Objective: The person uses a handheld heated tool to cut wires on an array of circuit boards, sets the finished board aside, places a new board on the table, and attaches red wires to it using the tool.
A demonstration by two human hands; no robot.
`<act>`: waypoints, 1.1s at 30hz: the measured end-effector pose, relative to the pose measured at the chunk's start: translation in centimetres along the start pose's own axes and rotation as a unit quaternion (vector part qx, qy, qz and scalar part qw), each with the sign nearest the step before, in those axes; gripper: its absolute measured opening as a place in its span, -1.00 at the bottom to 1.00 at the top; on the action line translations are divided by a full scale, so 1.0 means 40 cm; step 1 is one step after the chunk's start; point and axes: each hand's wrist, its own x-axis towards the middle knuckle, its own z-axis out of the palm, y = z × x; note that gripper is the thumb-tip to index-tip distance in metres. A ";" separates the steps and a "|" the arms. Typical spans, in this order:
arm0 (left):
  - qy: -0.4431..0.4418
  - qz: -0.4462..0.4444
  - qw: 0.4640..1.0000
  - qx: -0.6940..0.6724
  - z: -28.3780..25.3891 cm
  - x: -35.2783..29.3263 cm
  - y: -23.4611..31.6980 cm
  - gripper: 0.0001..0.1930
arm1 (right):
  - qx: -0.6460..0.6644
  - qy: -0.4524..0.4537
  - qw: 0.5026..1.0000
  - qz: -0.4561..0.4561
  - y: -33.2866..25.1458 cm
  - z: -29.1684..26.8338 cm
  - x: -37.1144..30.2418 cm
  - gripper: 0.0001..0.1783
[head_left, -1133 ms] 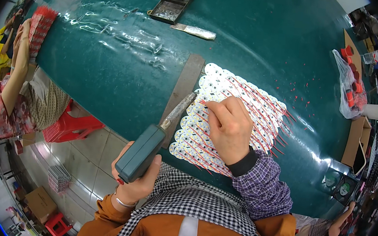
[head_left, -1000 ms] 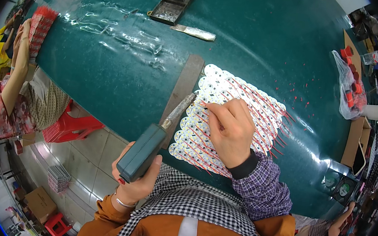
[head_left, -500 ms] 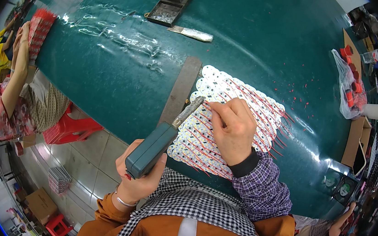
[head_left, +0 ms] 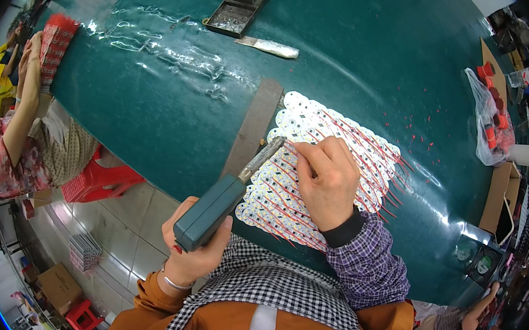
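Observation:
My left hand (head_left: 199,248) is wrapped round the handle of a dark green soldering gun (head_left: 211,213). Its grey, crusted metal tip points up and away, touching or just above the upper left part of a panel of white round LED circuit boards (head_left: 282,215). Close beside that tip, my right hand (head_left: 328,181) pinches a thin red wire (head_left: 289,147) between thumb and forefinger. Many more red wires (head_left: 369,151) lie slantwise across the panel, some sticking out past its right edge. The right palm hides part of the boards beneath it.
A flat brown bar (head_left: 254,122) lies along the panel's left edge. Farther off are a soldering iron stand with a tray (head_left: 231,20) and a silvery strip (head_left: 277,48). At right sit a plastic bag of red spools (head_left: 494,128) and a cardboard box (head_left: 496,202). A co-worker (head_left: 19,133) handles red wires at left.
Both hands keep nearly the same place and grip. The soldering gun's tip has shifted very slightly; the view itself has moved a little.

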 end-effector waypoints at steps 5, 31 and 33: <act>0.028 -0.013 0.999 -0.044 0.006 -0.017 -0.007 -0.77 | 0.004 -0.002 1.000 0.007 -0.001 -0.002 -0.001 -0.83; 0.026 -0.066 0.997 -0.045 0.006 -0.017 -0.001 -0.77 | 0.006 0.007 1.000 0.005 -0.001 0.003 0.000 -0.84; 0.021 -0.067 0.996 -0.053 0.008 -0.013 -0.003 -0.77 | 0.005 0.006 1.000 0.005 0.000 0.003 0.000 -0.84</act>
